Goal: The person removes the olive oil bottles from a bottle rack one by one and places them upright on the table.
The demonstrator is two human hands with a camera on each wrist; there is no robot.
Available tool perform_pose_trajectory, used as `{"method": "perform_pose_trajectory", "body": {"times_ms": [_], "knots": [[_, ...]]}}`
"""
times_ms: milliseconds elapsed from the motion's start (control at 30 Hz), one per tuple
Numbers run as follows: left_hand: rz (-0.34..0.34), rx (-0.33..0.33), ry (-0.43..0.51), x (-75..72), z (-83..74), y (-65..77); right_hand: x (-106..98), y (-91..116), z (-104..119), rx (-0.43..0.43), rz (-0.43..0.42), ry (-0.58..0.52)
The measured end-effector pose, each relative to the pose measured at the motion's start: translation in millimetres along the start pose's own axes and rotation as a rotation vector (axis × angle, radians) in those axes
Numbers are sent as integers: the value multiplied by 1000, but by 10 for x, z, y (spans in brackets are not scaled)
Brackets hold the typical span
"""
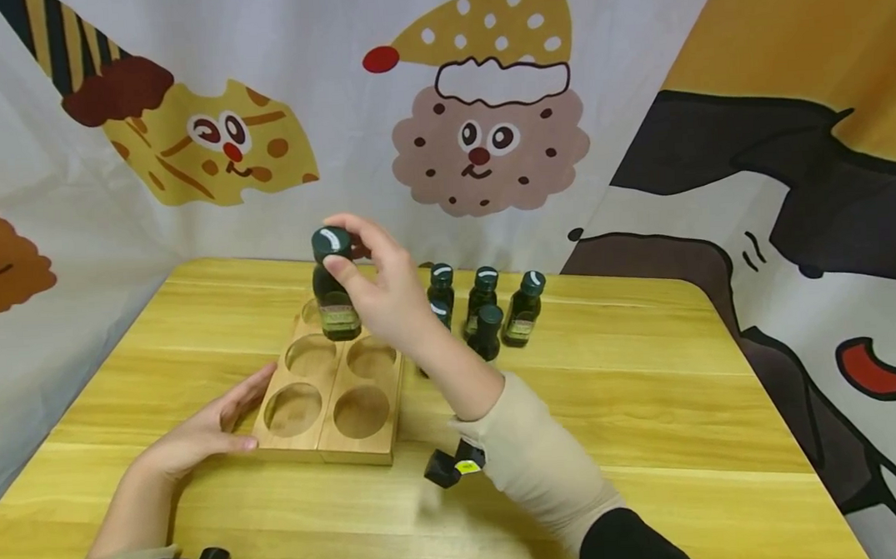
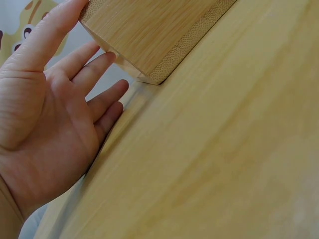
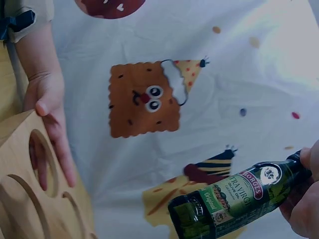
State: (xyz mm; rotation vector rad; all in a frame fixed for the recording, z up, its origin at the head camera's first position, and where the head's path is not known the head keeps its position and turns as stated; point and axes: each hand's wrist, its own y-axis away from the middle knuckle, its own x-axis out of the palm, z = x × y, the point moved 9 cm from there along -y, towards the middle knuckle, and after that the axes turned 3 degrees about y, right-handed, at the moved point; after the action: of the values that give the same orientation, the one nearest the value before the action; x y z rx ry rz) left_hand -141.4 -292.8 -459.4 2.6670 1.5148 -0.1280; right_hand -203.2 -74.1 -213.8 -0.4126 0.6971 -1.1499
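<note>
My right hand point(image 1: 389, 294) pinches a small dark green olive oil bottle point(image 1: 336, 305) near its cap. The bottle hangs upright over the far part of a wooden holder point(image 1: 323, 431) with round recesses. In the right wrist view its label point(image 3: 234, 196) reads "Borges" and "olive oil". My left hand point(image 1: 210, 423) lies along the holder's left side, thumb at the near left corner. The left wrist view has the fingers point(image 2: 94, 72) extended and spread beside the holder's wooden side point(image 2: 144, 35). The bottle partly hides the far recesses.
Right of the holder stand several similar bottles, among them one at the right end point(image 1: 523, 314) and a shorter-looking one point(image 1: 486, 336) in front. My right forearm partly covers this group. A patterned cloth point(image 1: 352, 150) hangs behind the wooden table point(image 1: 649, 404).
</note>
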Motion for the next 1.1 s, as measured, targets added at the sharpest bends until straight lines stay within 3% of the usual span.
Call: {"method": "perform_pose_trajectory", "body": {"times_ms": [233,567,1100], "knots": [[-1,12,-4,4,-5,-8,-319,107,168,-24,-13,-61],[9,24,-4,-17,21,1,-780,255,265,-86,-29,-51],[6,15,1,19,-22,-5,-1502,541,280,-83,-121,50]]}}
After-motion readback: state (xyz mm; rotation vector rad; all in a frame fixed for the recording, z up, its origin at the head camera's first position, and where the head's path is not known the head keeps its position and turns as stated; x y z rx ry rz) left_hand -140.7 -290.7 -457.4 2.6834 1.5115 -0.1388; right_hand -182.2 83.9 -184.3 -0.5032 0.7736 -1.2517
